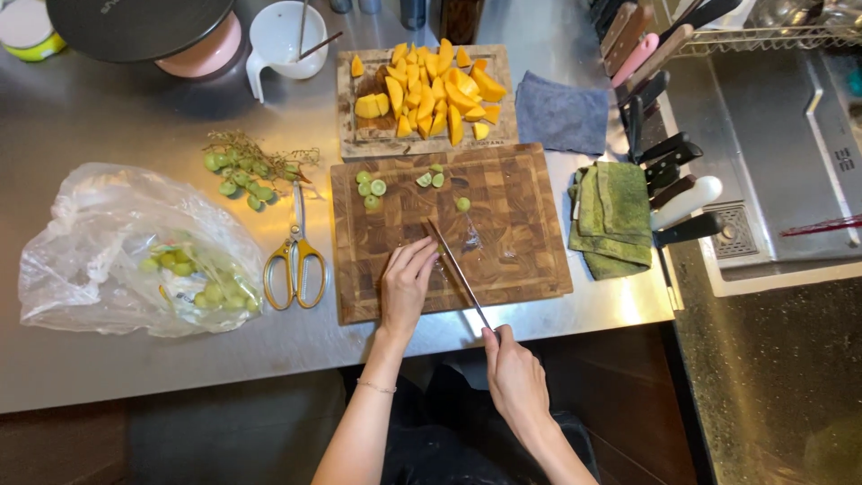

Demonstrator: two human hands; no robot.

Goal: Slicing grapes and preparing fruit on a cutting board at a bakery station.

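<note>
My right hand (514,373) grips the handle of a long knife (458,269) whose blade lies across the wooden cutting board (503,224). My left hand (409,283) rests on the board beside the blade, fingers pressed down by the blade; I cannot tell whether anything is under them. Several halved green grapes (371,188) lie at the board's far left, with one more (462,204) near the middle. A second, smaller board (426,90) behind it carries several yellow mango chunks.
Yellow-handled scissors (296,256) lie left of the board, beside a grape bunch (247,175) and a plastic bag (135,251) of grapes. Green cloths (612,216), a grey cloth (561,115) and a row of knives (669,162) sit right. A white cup (285,40) stands behind. Sink (781,162) at right.
</note>
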